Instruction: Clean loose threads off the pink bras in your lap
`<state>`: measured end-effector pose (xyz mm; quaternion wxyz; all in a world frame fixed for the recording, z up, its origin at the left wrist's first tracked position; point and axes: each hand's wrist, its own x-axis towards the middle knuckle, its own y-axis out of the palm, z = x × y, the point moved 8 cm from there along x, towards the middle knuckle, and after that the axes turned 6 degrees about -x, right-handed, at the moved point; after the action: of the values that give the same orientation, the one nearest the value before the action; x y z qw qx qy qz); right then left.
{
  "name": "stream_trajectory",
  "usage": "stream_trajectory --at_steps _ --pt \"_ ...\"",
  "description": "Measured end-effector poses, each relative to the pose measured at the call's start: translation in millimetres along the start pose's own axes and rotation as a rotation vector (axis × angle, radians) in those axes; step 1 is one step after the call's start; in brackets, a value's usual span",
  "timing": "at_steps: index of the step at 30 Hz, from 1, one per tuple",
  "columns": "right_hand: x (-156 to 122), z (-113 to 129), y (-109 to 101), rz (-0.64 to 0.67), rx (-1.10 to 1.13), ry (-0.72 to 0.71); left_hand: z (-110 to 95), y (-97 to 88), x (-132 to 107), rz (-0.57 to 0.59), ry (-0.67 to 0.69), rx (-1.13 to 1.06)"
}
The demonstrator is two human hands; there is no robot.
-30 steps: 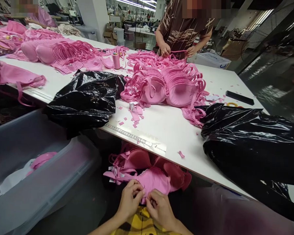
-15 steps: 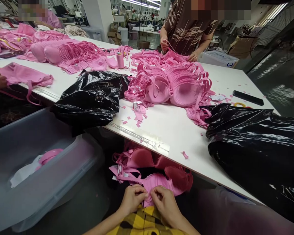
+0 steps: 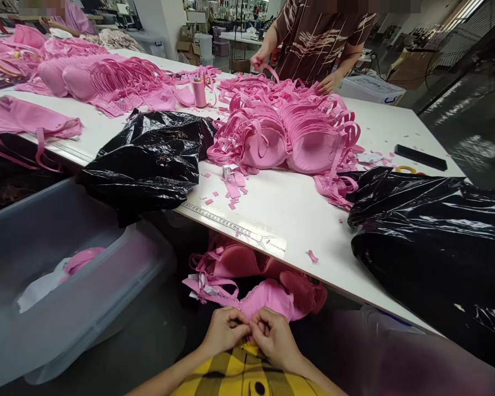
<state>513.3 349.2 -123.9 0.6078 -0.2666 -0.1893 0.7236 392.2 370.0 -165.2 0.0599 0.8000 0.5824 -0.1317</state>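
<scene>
The white counter (image 3: 272, 203) carries shiny black plastic (image 3: 433, 231) and a pile of pink bras (image 3: 289, 140), while lower, before its near edge, one pink bra (image 3: 270, 297) is pinched by the left hand (image 3: 225, 333) and the right hand (image 3: 275, 338).

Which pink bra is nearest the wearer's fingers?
The front bra, touching the left hand and right hand; the shadowed bras lie behind it, the stacked bras up on the table.
</scene>
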Motion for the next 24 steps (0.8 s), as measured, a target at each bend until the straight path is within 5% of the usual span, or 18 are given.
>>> stream_trajectory --at_steps 4,11,17,24 --pt "0.5 4.3 -6.4 -0.051 0.027 -0.033 -1.3 4.7 4.7 -0.061 -0.036 -0.255" --pt "2.5 10.5 -11.6 -0.073 0.053 -0.035 1.8 22.8 6.5 0.115 -0.118 -0.491" --pt "-1.6 21.7 -14.6 -0.052 -0.079 -0.111 0.4 29.9 8.8 0.193 -0.053 -0.393" --pt "-0.7 28.6 -16.2 -0.085 -0.102 -0.167 12.4 13.8 11.8 0.029 0.044 -0.168"
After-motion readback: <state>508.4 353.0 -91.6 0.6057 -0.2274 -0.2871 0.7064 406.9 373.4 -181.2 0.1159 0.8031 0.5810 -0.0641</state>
